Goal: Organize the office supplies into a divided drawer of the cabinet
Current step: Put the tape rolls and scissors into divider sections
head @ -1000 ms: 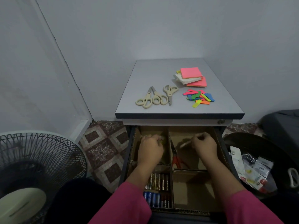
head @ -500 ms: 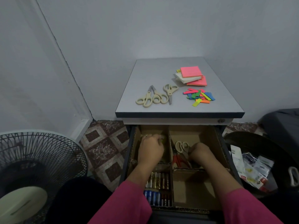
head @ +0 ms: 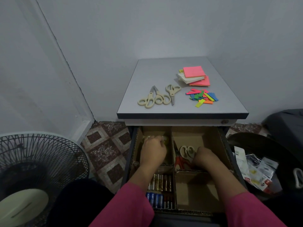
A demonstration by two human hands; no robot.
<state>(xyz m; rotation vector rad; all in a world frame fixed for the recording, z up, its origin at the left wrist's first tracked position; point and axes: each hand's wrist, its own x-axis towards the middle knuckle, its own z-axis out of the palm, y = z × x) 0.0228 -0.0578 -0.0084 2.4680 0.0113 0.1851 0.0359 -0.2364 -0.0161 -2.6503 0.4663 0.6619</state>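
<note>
The cabinet's drawer (head: 221, 141) is pulled out, split by cardboard dividers (head: 172, 145). My left hand (head: 153, 149) is in the back-left compartment, fingers curled over a small pale item (head: 164, 138). My right hand (head: 205, 157) is low in the back-right compartment, gripping the blade end of beige scissors (head: 186, 151) that lie beside red-handled scissors (head: 180, 161). Batteries (head: 159, 184) fill the front-left compartment. On the cabinet top (head: 147, 76) lie three beige scissors (head: 154, 99), sticky note pads (head: 194, 76) and coloured page flags (head: 202, 97).
The front-right compartment (head: 193, 194) holds nothing visible. A floor fan (head: 32, 169) stands at the left. A dark bin (head: 242, 140) with torn packaging (head: 255, 171) sits right of the drawer. Walls close in behind and at the left.
My right hand has come down with the beige scissors from above the back-right compartment to its floor. My left hand has stayed where it was.
</note>
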